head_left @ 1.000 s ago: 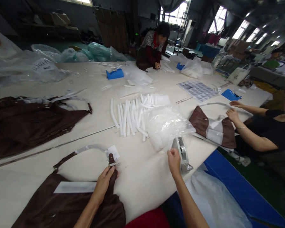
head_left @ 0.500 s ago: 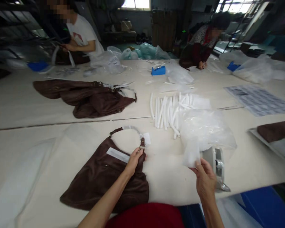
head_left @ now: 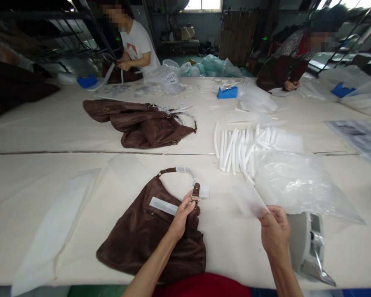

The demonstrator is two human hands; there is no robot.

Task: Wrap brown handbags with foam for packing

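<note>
On the counter (head_left: 228,255): my left hand (head_left: 181,218) clamped on the brown bag (head_left: 132,237)'s strap end (head_left: 196,190), steadying it, I judge; right hand (head_left: 276,233) pinching a translucent sheet (head_left: 250,201).

Dim room, blown-out windows beyond the fingers; glare on plastic bag (head_left: 299,179) beside right fingers (head_left: 273,212); wide-angle edge stretch.
</note>
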